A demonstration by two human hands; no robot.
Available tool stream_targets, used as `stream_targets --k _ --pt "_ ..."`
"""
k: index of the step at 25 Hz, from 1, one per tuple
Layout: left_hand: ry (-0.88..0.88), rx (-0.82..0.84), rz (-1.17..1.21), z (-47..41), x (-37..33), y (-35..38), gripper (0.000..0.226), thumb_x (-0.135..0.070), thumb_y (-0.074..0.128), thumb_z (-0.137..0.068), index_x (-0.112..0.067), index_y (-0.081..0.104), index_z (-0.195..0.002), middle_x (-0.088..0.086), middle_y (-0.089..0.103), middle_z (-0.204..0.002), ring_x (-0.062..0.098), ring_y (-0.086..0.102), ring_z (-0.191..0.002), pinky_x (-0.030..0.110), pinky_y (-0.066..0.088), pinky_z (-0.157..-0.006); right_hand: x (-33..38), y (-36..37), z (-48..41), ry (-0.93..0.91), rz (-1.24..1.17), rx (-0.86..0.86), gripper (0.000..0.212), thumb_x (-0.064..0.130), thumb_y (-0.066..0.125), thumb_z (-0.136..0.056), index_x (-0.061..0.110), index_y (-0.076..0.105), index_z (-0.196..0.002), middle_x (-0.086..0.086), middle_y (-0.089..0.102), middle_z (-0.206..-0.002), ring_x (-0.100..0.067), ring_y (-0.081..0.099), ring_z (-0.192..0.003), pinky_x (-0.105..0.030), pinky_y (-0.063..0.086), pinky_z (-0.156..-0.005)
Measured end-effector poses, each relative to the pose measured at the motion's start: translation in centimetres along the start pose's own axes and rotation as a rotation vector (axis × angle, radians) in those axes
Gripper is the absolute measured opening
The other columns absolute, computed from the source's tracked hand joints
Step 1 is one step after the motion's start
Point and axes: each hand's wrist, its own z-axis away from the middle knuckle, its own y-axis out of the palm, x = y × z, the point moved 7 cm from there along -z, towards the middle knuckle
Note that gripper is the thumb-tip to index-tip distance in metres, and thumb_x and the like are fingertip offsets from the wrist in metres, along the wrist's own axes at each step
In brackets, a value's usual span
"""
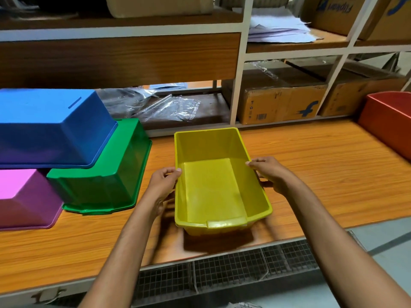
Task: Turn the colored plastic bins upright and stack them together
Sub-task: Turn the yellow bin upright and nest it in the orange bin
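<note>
A yellow bin stands upright in the middle of the wooden table, its open side up. My left hand grips its left rim and my right hand grips its right rim. To the left, a green bin lies upside down. A blue bin, also upside down, rests partly on the green one and on a purple upside-down bin. At the far right edge a red bin stands upright, cut off by the frame.
Behind the table runs a shelf unit with cardboard boxes, crumpled clear plastic and loose papers. A wire mesh panel hangs below the table's front edge.
</note>
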Motion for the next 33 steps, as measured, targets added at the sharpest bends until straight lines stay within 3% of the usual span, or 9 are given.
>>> stream_targets --k 4,7,10,13,23,26,29,31,33 --pt "-0.008 0.064 0.048 0.9 -1.5 -0.1 0.029 -0.011 0.065 -0.097 -0.018 0.068 -0.126 0.005 0.075 -0.105 0.015 0.067 -0.084 0.031 0.054 -0.071 -0.3 0.3 0.7 0.028 -0.063 0.166 0.034 0.0 0.061 -0.095 0.02 0.071 -0.121 -0.002 0.072 -0.106 -0.013 0.063 -0.085 -0.033 0.054 -0.078" --pt "0.087 0.15 0.077 1.5 -3.0 -0.8 0.049 0.003 0.066 -0.092 -0.023 0.065 -0.133 0.006 0.073 -0.122 0.018 0.07 -0.101 0.039 0.058 -0.081 0.5 0.5 2.4 -0.024 -0.144 0.346 0.058 -0.006 0.062 -0.093 0.04 0.065 -0.128 -0.008 0.07 -0.132 -0.025 0.064 -0.117 -0.052 0.049 -0.104" --pt "0.152 0.278 0.066 2.5 -3.4 -1.7 0.066 -0.003 0.069 -0.093 -0.046 0.055 -0.141 -0.008 0.068 -0.13 0.017 0.066 -0.118 0.051 0.055 -0.096 1.7 -0.1 4.2 -0.181 -0.129 0.373 0.074 -0.008 0.059 -0.096 0.058 0.055 -0.127 -0.013 0.058 -0.143 -0.028 0.06 -0.119 -0.042 0.055 -0.089" --pt "0.221 0.344 0.088 3.6 -3.1 -2.0 0.076 -0.003 0.067 -0.094 -0.054 0.044 -0.147 -0.007 0.059 -0.139 0.018 0.064 -0.122 0.044 0.056 -0.095 2.6 -1.0 4.9 -0.417 -0.033 0.245 0.086 -0.01 0.058 -0.096 0.061 0.044 -0.141 -0.018 0.05 -0.141 -0.036 0.055 -0.112 -0.041 0.052 -0.084" --pt "0.366 0.337 0.216 4.7 -4.2 -1.4 0.07 0.005 0.062 -0.091 -0.042 0.056 -0.142 0.01 0.06 -0.136 0.023 0.06 -0.115 0.046 0.051 -0.1 1.8 -3.0 9.3 -0.527 -0.105 0.002 0.083 -0.015 0.064 -0.087 0.048 0.052 -0.14 -0.014 0.056 -0.12 -0.016 0.054 -0.098 -0.03 0.053 -0.082" --pt "0.308 0.398 0.24 4.4 -4.6 0.6 0.058 0.005 0.058 -0.094 -0.032 0.061 -0.137 -0.001 0.064 -0.11 0.011 0.064 -0.099 0.037 0.055 -0.085 0.7 -4.7 10.0 -0.462 -0.18 -0.018 0.075 -0.02 0.06 -0.087 0.029 0.055 -0.144 -0.009 0.053 -0.116 -0.018 0.05 -0.094 -0.032 0.048 -0.083" --pt "0.237 0.477 0.216 4.1 -5.6 3.8 0.042 -0.002 0.059 -0.096 -0.025 0.066 -0.13 -0.001 0.062 -0.105 0.007 0.063 -0.087 0.023 0.051 -0.06 -1.5 -6.6 11.4 -0.307 -0.414 -0.046 0.067 -0.022 0.051 -0.087 0.012 0.056 -0.144 -0.01 0.057 -0.12 -0.019 0.058 -0.096 -0.027 0.052 -0.079" --pt "0.177 0.549 0.19 4.6 -6.2 6.7 0.032 -0.006 0.063 -0.094 -0.022 0.07 -0.121 0.002 0.068 -0.102 0.011 0.063 -0.085 0.026 0.046 -0.062 -3.3 -8.4 13.1 -0.209 -0.584 -0.093 0.058 -0.019 0.045 -0.088 0.002 0.056 -0.141 -0.01 0.06 -0.115 -0.007 0.064 -0.069 -0.014 0.048 -0.055" --pt "0.117 0.58 0.16 5.4 -6.4 9.8 0.019 -0.009 0.067 -0.092 -0.02 0.074 -0.106 -0.001 0.075 -0.092 0.013 0.062 -0.08 0.029 0.042 -0.066 -5.5 -10.7 14.7 -0.13 -0.737 -0.101 0.055 -0.01 0.049 -0.085 0.0 0.061 -0.138 0.001 0.051 -0.096 -0.001 0.035 -0.042 -0.011 0.022 -0.044"
